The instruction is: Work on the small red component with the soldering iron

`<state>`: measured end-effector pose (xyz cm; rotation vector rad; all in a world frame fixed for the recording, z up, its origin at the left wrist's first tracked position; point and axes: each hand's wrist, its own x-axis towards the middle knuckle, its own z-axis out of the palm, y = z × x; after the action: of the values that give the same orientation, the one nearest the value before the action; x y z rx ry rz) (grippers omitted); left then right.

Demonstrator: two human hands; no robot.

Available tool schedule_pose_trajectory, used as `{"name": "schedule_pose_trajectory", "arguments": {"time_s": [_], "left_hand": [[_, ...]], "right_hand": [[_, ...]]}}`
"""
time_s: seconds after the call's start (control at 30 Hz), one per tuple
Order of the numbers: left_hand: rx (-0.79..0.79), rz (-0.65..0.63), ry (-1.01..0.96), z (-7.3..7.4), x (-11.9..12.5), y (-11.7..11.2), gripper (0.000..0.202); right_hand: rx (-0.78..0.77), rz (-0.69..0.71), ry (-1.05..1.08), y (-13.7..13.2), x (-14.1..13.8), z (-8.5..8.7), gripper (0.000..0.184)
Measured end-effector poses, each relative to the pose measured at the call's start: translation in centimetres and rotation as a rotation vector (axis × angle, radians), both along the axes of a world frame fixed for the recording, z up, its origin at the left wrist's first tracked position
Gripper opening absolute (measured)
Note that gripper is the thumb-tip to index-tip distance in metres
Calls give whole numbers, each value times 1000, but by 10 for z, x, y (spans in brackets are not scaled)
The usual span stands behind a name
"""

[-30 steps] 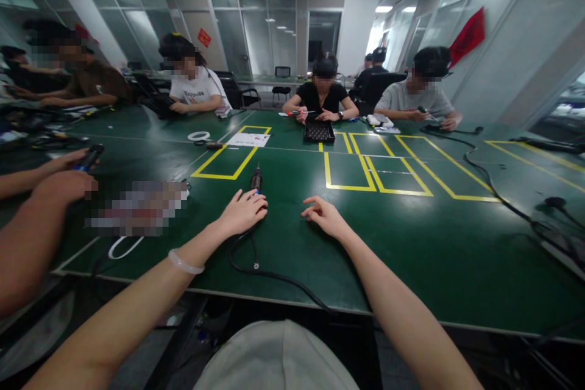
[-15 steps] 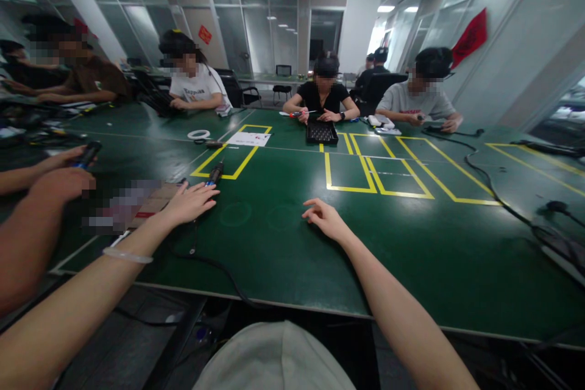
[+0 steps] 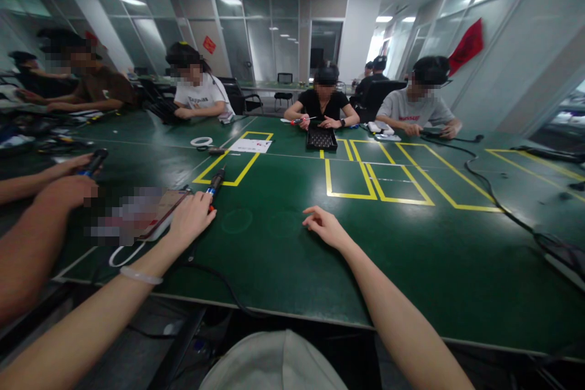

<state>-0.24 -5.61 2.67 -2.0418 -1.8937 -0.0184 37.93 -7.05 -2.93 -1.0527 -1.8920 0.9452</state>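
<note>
My left hand is closed round a black and blue electric screwdriver on the green table. Its narrow end points away from me, and a spot of orange shows by my fingertips. A dark cord trails from near this hand toward the table's front edge. Just left of my wrist lies a flat brown item, partly blurred out, with a white cable beside it. My right hand rests on the bare tabletop, fingers loosely bent and a little apart, holding nothing.
At the left, a co-worker's hands hold a similar tool. Yellow tape outlines, a paper sheet and a white ring lie farther off. Across the table, a person works at a black tray. A black cable runs at right.
My left hand has gone from lying flat with fingers stretched beside the screwdriver to gripping it. My right hand stays where it was. The view has tipped slightly upward.
</note>
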Motion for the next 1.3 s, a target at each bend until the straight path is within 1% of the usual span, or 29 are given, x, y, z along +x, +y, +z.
{"name": "schedule_pose_trajectory", "arguments": {"time_s": [0.1, 0.17, 0.3, 0.37, 0.4, 0.43, 0.5, 0.57, 0.6, 0.63, 0.73, 0.83, 0.93, 1.03, 1.17, 1.3], "left_hand": [[30, 36, -12, -2, 1, 0, 37], [25, 51, -22, 0, 3, 0, 38], [-18, 103, -72, 12, 8, 5, 37], [-43, 123, -170, 18, 16, 7, 37], [-68, 100, -262, 21, 23, 8, 36], [-108, 49, -388, 22, 31, 8, 36], [-247, -115, -708, 21, 56, 6, 35], [-423, -283, -1011, 16, 87, 1, 38], [-467, -330, -1099, 12, 104, -2, 39], [-505, -372, -1141, 8, 120, -5, 41], [-558, -527, -1146, -6, 159, -9, 42], [-537, -638, -1103, -19, 178, -7, 43], [-511, -684, -1076, -29, 183, -6, 44], [-484, -722, -1032, -34, 182, -8, 43], [-411, -729, -976, -35, 182, -13, 40], [-402, -693, -1015, -34, 182, -15, 42]], "right_hand": [[-13, -1, 2, 0, 0, 0, 29], [-20, -3, -1, 0, 0, 0, 29], [-18, -4, 6, 0, 0, -1, 27], [-24, 0, 16, 0, 0, -1, 26], [-31, 3, 24, 0, 0, -1, 26], [-39, 5, 33, 0, 0, -1, 26], [-64, 8, 55, 0, 0, -2, 23], [-93, 16, 82, 0, -2, -2, 20], [-111, 25, 94, 1, -2, -2, 18], [-132, 33, 106, 1, -3, -1, 17], [-201, 54, 145, 1, -6, 0, 21], [-251, 76, 181, 2, -7, 0, 28], [-285, 76, 228, 4, -7, -1, 35], [-315, 67, 257, 5, -7, -4, 39], [-349, 62, 288, 3, -8, -4, 40], [-378, 67, 338, 1, -9, -1, 36]]}}
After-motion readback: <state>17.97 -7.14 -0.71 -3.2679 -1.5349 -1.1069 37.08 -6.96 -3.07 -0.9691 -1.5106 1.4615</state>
